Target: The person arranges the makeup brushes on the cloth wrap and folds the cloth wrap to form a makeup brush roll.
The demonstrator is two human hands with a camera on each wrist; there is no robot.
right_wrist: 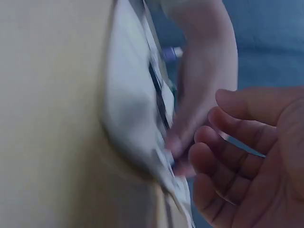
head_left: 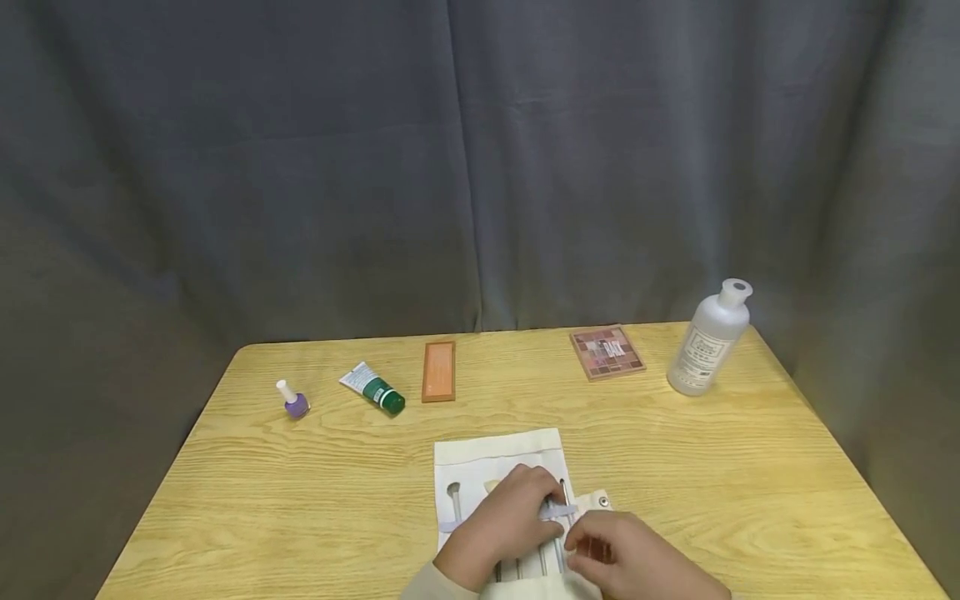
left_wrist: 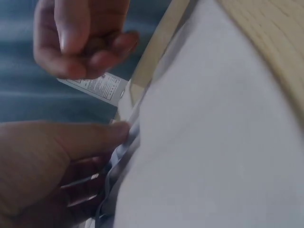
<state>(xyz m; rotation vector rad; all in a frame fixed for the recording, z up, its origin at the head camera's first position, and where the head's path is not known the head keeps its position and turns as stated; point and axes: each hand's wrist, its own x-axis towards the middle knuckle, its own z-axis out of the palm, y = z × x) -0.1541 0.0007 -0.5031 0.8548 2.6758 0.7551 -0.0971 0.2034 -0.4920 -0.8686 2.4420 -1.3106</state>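
Observation:
A cream cloth brush roll [head_left: 497,447] lies unfolded at the table's near edge. Slim makeup tools stand in it under a lavender strap [head_left: 450,527]; a fluffy makeup brush [head_left: 453,490] shows at the left and a thin metal tool [head_left: 566,492] at the right. My left hand [head_left: 513,515] lies over the roll and pinches the strap between thumb and fingers; it hides several tools. Just right of it, my right hand [head_left: 618,550] hovers with loosely bent fingers, holding nothing. In the right wrist view those fingers [right_wrist: 223,161] are apart from the cloth.
Purple nail polish [head_left: 297,406], a green-and-white tube [head_left: 375,389] and an orange palette [head_left: 438,372] lie left and centre on the wooden table [head_left: 300,500]. Farther right are a checkered eyeshadow palette [head_left: 607,352] and an upright clear bottle [head_left: 708,342]. A snap tab [head_left: 596,501] sticks out beside the roll.

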